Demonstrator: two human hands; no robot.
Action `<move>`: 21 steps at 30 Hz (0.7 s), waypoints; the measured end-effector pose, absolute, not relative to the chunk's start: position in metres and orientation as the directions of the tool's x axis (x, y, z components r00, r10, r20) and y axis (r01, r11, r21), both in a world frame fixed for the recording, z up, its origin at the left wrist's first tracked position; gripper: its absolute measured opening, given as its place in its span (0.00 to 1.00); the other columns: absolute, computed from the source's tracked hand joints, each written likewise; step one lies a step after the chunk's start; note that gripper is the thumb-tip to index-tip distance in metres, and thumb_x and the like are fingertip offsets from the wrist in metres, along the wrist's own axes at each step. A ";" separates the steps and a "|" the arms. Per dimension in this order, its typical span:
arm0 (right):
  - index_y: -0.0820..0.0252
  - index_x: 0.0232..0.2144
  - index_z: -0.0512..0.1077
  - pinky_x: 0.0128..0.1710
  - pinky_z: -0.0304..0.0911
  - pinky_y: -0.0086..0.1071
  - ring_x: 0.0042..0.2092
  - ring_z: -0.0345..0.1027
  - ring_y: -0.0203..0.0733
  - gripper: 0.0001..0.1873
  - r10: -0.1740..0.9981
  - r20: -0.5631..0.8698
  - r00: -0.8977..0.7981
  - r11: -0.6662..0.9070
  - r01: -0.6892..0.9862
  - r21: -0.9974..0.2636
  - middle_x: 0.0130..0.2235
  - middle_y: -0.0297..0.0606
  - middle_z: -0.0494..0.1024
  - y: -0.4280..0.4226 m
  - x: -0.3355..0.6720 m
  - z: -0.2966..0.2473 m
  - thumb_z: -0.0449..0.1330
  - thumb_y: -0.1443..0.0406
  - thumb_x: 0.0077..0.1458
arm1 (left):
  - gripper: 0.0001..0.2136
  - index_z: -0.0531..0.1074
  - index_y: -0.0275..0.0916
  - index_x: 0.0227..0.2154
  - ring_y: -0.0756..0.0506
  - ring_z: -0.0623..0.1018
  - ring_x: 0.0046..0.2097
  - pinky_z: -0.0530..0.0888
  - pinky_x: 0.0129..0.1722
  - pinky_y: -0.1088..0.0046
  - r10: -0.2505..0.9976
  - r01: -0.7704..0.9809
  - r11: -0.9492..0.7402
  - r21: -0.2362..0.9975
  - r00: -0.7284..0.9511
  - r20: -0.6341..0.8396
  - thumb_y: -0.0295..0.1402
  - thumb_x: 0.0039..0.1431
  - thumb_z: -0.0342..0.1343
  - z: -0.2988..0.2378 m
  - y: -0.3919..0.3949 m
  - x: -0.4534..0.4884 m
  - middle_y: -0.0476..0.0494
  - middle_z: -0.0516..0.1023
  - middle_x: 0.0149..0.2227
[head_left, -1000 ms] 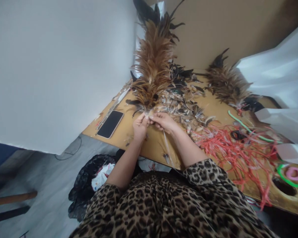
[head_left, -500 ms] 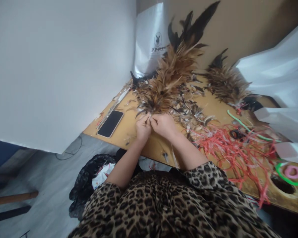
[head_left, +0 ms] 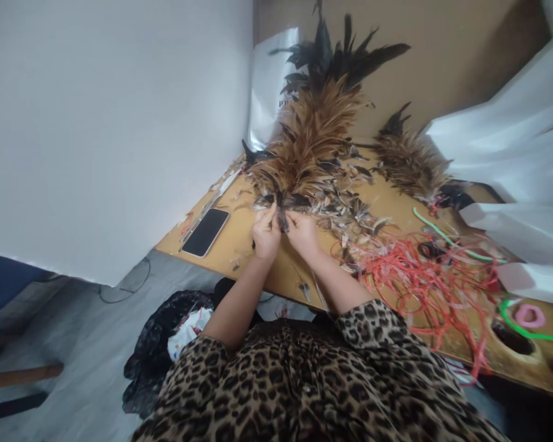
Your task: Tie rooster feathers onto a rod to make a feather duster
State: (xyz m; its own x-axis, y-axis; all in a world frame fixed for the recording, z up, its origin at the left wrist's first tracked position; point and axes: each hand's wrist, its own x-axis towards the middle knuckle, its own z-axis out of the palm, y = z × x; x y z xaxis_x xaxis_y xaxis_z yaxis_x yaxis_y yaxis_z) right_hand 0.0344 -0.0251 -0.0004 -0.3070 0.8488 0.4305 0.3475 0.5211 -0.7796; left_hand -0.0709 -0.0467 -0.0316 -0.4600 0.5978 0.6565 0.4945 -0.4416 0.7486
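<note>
A big bundle of brown and black feathers (head_left: pixel 316 132) stands up from the wooden table (head_left: pixel 391 199), its fan leaning slightly right. My left hand (head_left: pixel 266 232) and my right hand (head_left: pixel 301 232) pinch its base from either side, fingers closed on the quill ends. A pale strip (head_left: pixel 319 290) trails from under my right wrist toward my body. Loose feathers (head_left: pixel 350 215) lie scattered just right of my hands.
A black phone (head_left: pixel 206 231) lies at the table's left edge. A second feather bunch (head_left: pixel 408 161) lies farther right. Red strings (head_left: pixel 424 270), a green cord (head_left: pixel 447 238) and a pink ring (head_left: pixel 528 315) cover the right side. White bags (head_left: pixel 502 153) flank the table; a black bag (head_left: pixel 163 344) sits on the floor.
The feather bundle swung from upright toward the right, then partly back. Both hands stayed pinched at its base and drew slightly closer together.
</note>
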 end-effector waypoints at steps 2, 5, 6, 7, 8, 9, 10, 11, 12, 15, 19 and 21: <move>0.60 0.29 0.79 0.30 0.59 0.28 0.29 0.66 0.38 0.17 0.867 0.413 -0.280 0.469 0.177 -0.865 0.26 0.35 0.76 -0.023 0.030 -0.003 0.53 0.58 0.56 | 0.15 0.75 0.39 0.46 0.48 0.72 0.38 0.71 0.43 0.70 0.582 0.587 -0.439 0.680 -0.391 0.713 0.36 0.61 0.49 -0.030 -0.049 -0.071 0.42 0.72 0.33; 0.62 0.25 0.77 0.29 0.59 0.28 0.27 0.63 0.35 0.19 0.919 0.328 -0.221 0.322 -0.062 -0.945 0.23 0.33 0.73 -0.024 0.026 -0.002 0.57 0.53 0.51 | 0.18 0.72 0.39 0.52 0.47 0.72 0.41 0.70 0.44 0.69 0.580 0.649 -0.450 0.613 -0.309 0.753 0.36 0.64 0.45 -0.026 -0.056 -0.066 0.39 0.71 0.37; 0.63 0.24 0.77 0.28 0.59 0.28 0.27 0.62 0.35 0.19 0.936 0.287 -0.203 0.263 -0.138 -0.955 0.22 0.32 0.73 -0.025 0.025 -0.001 0.59 0.52 0.49 | 0.19 0.71 0.38 0.52 0.47 0.72 0.42 0.70 0.45 0.68 0.574 0.650 -0.461 0.605 -0.301 0.761 0.37 0.64 0.44 -0.025 -0.059 -0.064 0.38 0.71 0.38; 0.63 0.24 0.76 0.28 0.59 0.28 0.27 0.62 0.34 0.19 0.951 0.248 -0.186 0.209 -0.207 -0.956 0.22 0.32 0.73 -0.027 0.024 0.001 0.60 0.51 0.47 | 0.19 0.70 0.37 0.53 0.46 0.72 0.43 0.70 0.46 0.67 0.568 0.642 -0.473 0.603 -0.301 0.766 0.37 0.64 0.44 -0.023 -0.061 -0.062 0.36 0.70 0.40; 0.63 0.23 0.76 0.28 0.59 0.27 0.27 0.62 0.34 0.19 0.960 0.218 -0.173 0.168 -0.266 -0.949 0.22 0.32 0.73 -0.028 0.024 0.003 0.62 0.51 0.45 | 0.19 0.70 0.37 0.53 0.46 0.72 0.44 0.70 0.47 0.67 0.567 0.625 -0.485 0.612 -0.308 0.764 0.37 0.64 0.44 -0.022 -0.063 -0.059 0.35 0.70 0.41; 0.63 0.22 0.76 0.28 0.59 0.27 0.27 0.62 0.34 0.18 0.967 0.197 -0.165 0.137 -0.315 -0.939 0.22 0.32 0.73 -0.029 0.024 0.005 0.63 0.52 0.43 | 0.19 0.71 0.36 0.52 0.45 0.72 0.45 0.70 0.47 0.66 0.570 0.599 -0.495 0.630 -0.323 0.755 0.38 0.63 0.45 -0.021 -0.065 -0.057 0.35 0.71 0.42; 0.62 0.22 0.75 0.28 0.59 0.27 0.27 0.62 0.33 0.17 0.971 0.182 -0.157 0.116 -0.356 -0.927 0.22 0.32 0.73 -0.030 0.024 0.007 0.65 0.52 0.41 | 0.18 0.72 0.37 0.50 0.45 0.72 0.45 0.70 0.48 0.66 0.577 0.563 -0.502 0.657 -0.348 0.739 0.38 0.63 0.46 -0.019 -0.066 -0.055 0.36 0.71 0.42; 0.62 0.21 0.75 0.28 0.60 0.27 0.27 0.62 0.33 0.17 0.973 0.172 -0.155 0.099 -0.388 -0.916 0.22 0.32 0.73 -0.030 0.024 0.008 0.66 0.53 0.39 | 0.17 0.74 0.37 0.48 0.45 0.72 0.45 0.70 0.48 0.66 0.589 0.514 -0.504 0.694 -0.383 0.711 0.39 0.62 0.48 -0.018 -0.066 -0.053 0.36 0.72 0.41; 0.62 0.21 0.74 0.28 0.60 0.27 0.27 0.63 0.33 0.16 0.975 0.160 -0.155 0.083 -0.415 -0.906 0.22 0.32 0.73 -0.029 0.025 0.008 0.68 0.54 0.37 | 0.16 0.75 0.38 0.45 0.45 0.73 0.45 0.70 0.48 0.66 0.609 0.446 -0.503 0.740 -0.425 0.670 0.39 0.60 0.51 -0.017 -0.065 -0.051 0.37 0.73 0.41; 0.61 0.19 0.72 0.26 0.59 0.26 0.25 0.63 0.32 0.17 0.979 0.100 -0.179 0.005 -0.467 -0.884 0.20 0.31 0.71 -0.026 0.028 0.009 0.69 0.54 0.34 | 0.15 0.76 0.37 0.40 0.47 0.75 0.40 0.72 0.43 0.69 0.720 0.101 -0.465 0.880 -0.536 0.442 0.40 0.53 0.59 -0.012 -0.060 -0.047 0.40 0.76 0.37; 0.60 0.22 0.72 0.18 0.53 0.24 0.19 0.56 0.29 0.19 0.946 0.001 -0.324 -0.155 -0.455 -0.877 0.16 0.29 0.67 -0.022 0.038 0.010 0.68 0.51 0.37 | 0.23 0.73 0.36 0.43 0.53 0.73 0.25 0.69 0.24 0.78 0.895 -0.317 -0.307 0.897 -0.416 0.160 0.39 0.43 0.66 -0.002 -0.057 -0.045 0.47 0.75 0.27; 0.60 0.20 0.70 0.15 0.47 0.24 0.15 0.47 0.27 0.19 0.915 -0.026 -0.404 -0.210 -0.418 -0.884 0.13 0.25 0.60 -0.020 0.042 0.010 0.68 0.51 0.37 | 0.21 0.75 0.35 0.41 0.55 0.68 0.21 0.62 0.18 0.80 0.932 -0.385 -0.264 0.885 -0.338 0.131 0.38 0.42 0.67 0.000 -0.058 -0.045 0.49 0.73 0.24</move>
State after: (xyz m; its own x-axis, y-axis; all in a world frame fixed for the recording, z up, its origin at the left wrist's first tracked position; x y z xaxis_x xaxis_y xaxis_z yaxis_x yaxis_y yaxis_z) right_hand 0.0419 -0.0201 0.0098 -0.4037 0.9145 -0.0257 -0.4183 -0.2095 -0.8838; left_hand -0.0453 -0.0579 0.0004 -0.3379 0.9320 0.1310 -0.3847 -0.2638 0.8846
